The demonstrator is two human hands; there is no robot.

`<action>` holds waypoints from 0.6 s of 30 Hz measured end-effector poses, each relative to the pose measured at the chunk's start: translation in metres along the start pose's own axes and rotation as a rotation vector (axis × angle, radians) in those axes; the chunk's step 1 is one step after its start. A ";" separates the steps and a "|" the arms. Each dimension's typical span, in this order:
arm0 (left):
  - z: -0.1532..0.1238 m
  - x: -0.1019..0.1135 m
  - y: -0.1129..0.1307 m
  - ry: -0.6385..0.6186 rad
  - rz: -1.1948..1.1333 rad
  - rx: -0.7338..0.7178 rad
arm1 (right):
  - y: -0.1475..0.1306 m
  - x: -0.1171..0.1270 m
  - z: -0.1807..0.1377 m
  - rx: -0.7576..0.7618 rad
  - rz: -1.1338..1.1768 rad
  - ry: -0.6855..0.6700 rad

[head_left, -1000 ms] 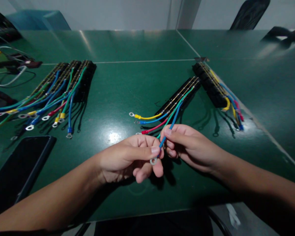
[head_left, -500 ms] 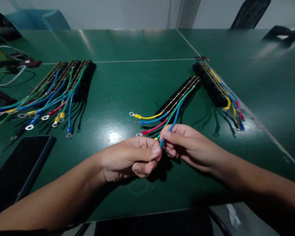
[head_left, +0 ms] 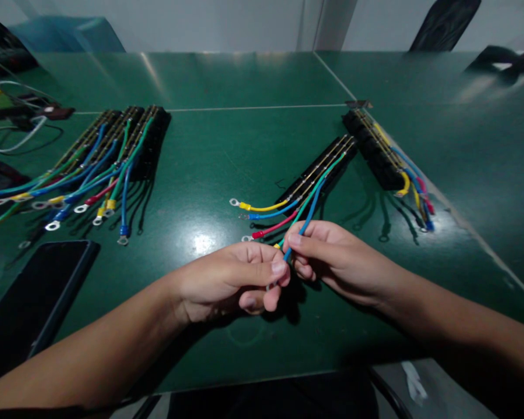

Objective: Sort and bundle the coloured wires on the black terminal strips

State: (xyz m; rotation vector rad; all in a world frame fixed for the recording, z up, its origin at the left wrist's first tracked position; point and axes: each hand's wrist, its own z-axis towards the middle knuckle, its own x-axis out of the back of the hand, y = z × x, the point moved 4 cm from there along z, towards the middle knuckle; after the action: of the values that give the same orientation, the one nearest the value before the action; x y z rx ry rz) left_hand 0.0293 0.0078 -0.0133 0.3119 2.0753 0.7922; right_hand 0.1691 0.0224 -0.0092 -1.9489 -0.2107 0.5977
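Note:
My left hand [head_left: 240, 279] is closed on the lower end of a blue wire [head_left: 311, 210], thumb against forefinger; a bit of a metal ring shows between its fingers. Just to the right, my right hand [head_left: 332, 253] pinches the same wire a little higher up. That wire runs up to a black terminal block [head_left: 327, 174] with brass-coloured strips, lying slanted on the green table. Yellow, blue, red and green wires with ring lugs also come from this block. The yellow wire [head_left: 266, 208] lies uppermost, and the red wire [head_left: 277, 228] is close above my left hand. The green wire's end is partly hidden.
Several wired terminal blocks [head_left: 152, 139] lie side by side at the left, their wires spreading toward me. Another wired block [head_left: 371, 151] is at the right. A black phone [head_left: 39, 302] lies at the lower left. Cables [head_left: 26, 116] sit at the far left.
The fingers of my left hand have shifted slightly, and a bit of metal ring now shows between them. My right hand and the blocks have stayed in place.

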 end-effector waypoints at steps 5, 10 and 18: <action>-0.001 0.001 -0.001 -0.006 -0.020 0.011 | 0.001 0.001 0.000 -0.014 0.003 0.006; 0.000 0.000 0.000 -0.017 -0.018 0.006 | 0.002 0.001 0.000 -0.018 -0.022 0.001; 0.001 0.000 0.001 0.003 0.061 -0.017 | 0.000 -0.002 0.001 -0.019 -0.018 -0.047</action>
State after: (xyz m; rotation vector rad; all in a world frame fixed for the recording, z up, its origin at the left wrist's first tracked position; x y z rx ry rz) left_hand 0.0296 0.0090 -0.0128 0.3661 2.0689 0.8468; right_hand 0.1666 0.0223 -0.0090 -1.9504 -0.2638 0.6326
